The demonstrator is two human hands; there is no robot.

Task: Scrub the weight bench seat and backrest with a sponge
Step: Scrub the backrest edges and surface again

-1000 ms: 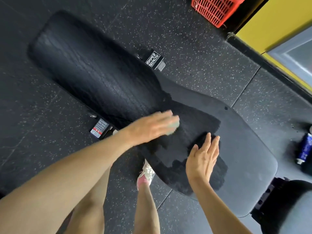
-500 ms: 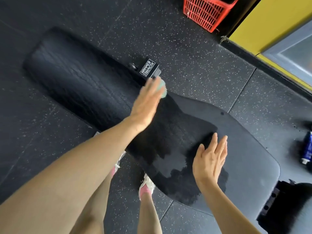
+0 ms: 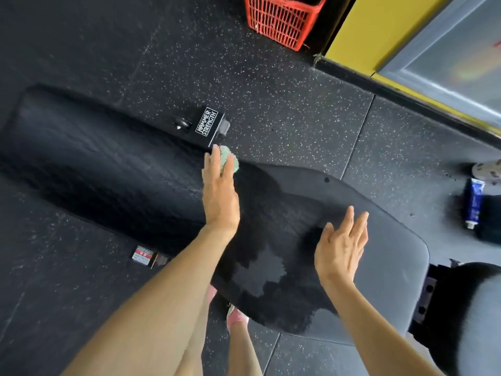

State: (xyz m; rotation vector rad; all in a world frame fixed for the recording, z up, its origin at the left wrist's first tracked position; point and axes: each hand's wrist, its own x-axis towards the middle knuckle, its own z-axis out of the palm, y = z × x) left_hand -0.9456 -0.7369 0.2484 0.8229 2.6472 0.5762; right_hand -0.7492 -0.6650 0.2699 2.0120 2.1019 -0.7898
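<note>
The black padded bench backrest (image 3: 379,267) runs from upper left to lower right, narrow and cracked at the left end (image 3: 95,169), wide at the right. A dark wet patch (image 3: 271,240) covers its middle. My left hand (image 3: 220,191) presses a pale green sponge (image 3: 229,160) flat onto the pad's far edge, just below the frame foot labelled "Hammer Strength" (image 3: 207,126). Straight fingers cover most of the sponge. My right hand (image 3: 340,248) rests open on the pad at the wet patch's right border. Another black pad (image 3: 474,308) shows at the lower right.
A red plastic basket (image 3: 282,20) stands on the speckled rubber floor at the top. A blue tube (image 3: 473,203) lies on the floor at the right, near a shoe (image 3: 488,169). A yellow wall base (image 3: 379,28) runs along the upper right. My feet (image 3: 235,316) stand beside the bench.
My left hand swept the sponge from the pad's middle up to its far edge beside the frame foot. The right hand stayed flat on the pad.
</note>
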